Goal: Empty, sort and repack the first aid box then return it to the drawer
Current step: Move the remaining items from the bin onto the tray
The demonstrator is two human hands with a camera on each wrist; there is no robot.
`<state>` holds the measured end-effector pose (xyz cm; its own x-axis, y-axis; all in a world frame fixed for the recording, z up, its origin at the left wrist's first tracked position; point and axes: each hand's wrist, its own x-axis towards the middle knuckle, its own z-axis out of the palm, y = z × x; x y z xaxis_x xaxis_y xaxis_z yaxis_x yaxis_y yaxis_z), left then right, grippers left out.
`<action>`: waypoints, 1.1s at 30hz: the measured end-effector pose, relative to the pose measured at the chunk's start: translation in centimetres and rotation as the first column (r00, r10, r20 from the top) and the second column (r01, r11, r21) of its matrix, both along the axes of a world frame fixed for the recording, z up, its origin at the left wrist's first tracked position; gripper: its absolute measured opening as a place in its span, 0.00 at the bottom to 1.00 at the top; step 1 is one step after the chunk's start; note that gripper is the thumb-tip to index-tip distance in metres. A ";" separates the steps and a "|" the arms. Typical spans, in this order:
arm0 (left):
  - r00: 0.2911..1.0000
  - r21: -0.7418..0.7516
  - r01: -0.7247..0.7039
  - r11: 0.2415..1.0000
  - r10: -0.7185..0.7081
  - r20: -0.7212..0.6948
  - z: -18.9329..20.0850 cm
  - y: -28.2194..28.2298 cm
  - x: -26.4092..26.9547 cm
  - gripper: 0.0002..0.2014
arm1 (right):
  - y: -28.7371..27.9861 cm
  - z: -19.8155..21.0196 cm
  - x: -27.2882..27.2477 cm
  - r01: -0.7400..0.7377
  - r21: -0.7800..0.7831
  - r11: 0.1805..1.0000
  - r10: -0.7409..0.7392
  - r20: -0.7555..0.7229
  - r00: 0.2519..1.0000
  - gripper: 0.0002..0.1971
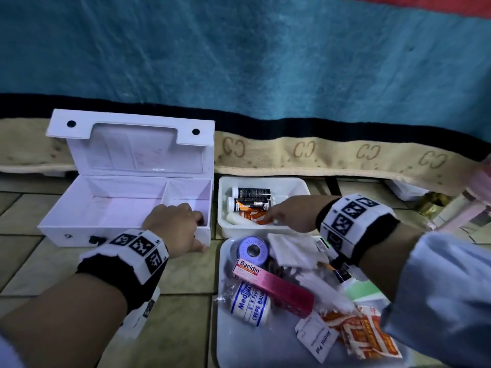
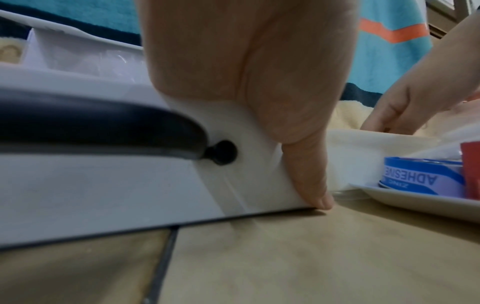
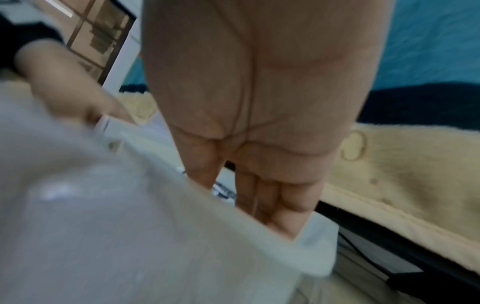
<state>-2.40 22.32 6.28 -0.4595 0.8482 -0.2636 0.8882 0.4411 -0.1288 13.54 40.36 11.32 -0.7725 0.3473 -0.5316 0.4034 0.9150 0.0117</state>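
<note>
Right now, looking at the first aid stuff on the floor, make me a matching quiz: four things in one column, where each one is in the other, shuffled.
Things:
1. Tape roll
2. Pill tubes
3. Left hand
4. Alcohol pad

Places:
A. Small white tub
B. Front wall of the open white box
C. Far end of the tray
D. Near end of the tray

Pairs: 1-C, 2-A, 3-B, 4-D
</note>
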 end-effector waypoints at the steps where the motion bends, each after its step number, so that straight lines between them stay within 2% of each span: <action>1: 1.000 0.002 -0.003 1.000 0.003 0.000 0.0 0.1 0.0 0.31 | -0.1 -0.2 -0.2 -0.011 0.020 1.000 0.011 0.002 1.000 0.23; 7: 1.000 0.002 -0.004 1.000 0.004 -0.015 -0.1 0.1 -0.1 0.31 | 0.0 -0.4 -0.7 0.055 0.108 0.993 -0.045 -0.100 0.994 0.14; 10: 1.000 0.005 -0.004 1.000 0.004 -0.013 -0.1 0.1 0.0 0.31 | 0.8 -0.1 -0.3 0.211 0.057 0.976 -0.189 -0.267 0.945 0.09; 12: 1.000 0.008 -0.004 1.000 0.004 -0.010 0.0 0.1 0.0 0.30 | 1.6 0.4 0.4 0.331 -0.032 0.943 -0.313 -0.422 0.851 0.04; 16: 1.000 0.012 -0.001 1.000 0.001 -0.014 0.0 0.1 0.0 0.30 | 2.1 3.5 3.4 0.417 -0.175 0.892 -0.416 -0.680 0.605 0.07; 18: 1.000 0.012 -0.002 1.000 0.002 -0.009 -0.1 0.1 0.0 0.30 | 2.2 4.8 5.8 0.426 -0.353 0.833 -0.537 -0.702 0.468 0.13; 19: 1.000 0.013 -0.001 1.000 0.001 -0.008 -0.1 0.1 0.0 0.30 | 2.2 5.2 7.3 0.430 -0.443 0.787 -0.610 -0.667 0.429 0.15; 20: 1.000 0.013 0.001 1.000 -0.001 -0.011 -0.1 0.1 0.0 0.30 | 2.2 5.2 8.6 0.449 -0.485 0.751 -0.657 -0.620 0.429 0.15; 22: 1.000 0.006 0.004 1.000 -0.004 -0.020 -0.1 0.1 0.0 0.30 | 2.2 4.5 11.0 0.523 -0.423 0.740 -0.669 -0.541 0.509 0.13; 24: 1.000 -0.001 0.005 1.000 -0.005 -0.025 -0.1 0.1 0.1 0.30 | 2.0 3.4 12.4 0.580 -0.287 0.763 -0.634 -0.508 0.583 0.08; 27: 1.000 -0.003 0.002 1.000 -0.002 -0.025 0.1 0.1 0.2 0.30 | 1.2 2.0 13.5 0.579 -0.025 0.815 -0.509 -0.507 0.696 0.01; 30: 1.000 -0.007 -0.003 1.000 0.002 -0.029 0.2 0.1 0.3 0.29 | 0.1 0.4 13.6 0.552 0.149 0.821 -0.435 -0.462 0.772 0.03; 32: 1.000 -0.005 -0.004 1.000 0.004 -0.031 0.2 0.1 0.4 0.29 | -0.4 -0.9 13.4 0.518 0.179 0.836 -0.438 -0.352 0.827 0.08; 33: 1.000 -0.003 -0.004 1.000 0.004 -0.031 0.2 0.1 0.4 0.29 | -0.5 -1.4 13.2 0.483 0.196 0.854 -0.432 -0.250 0.866 0.08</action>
<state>-1.97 22.42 6.49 -0.4705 0.8457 -0.2517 0.8821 0.4440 -0.1572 26.70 39.86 9.94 -0.5700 0.7850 -0.2428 0.7925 0.6032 0.0898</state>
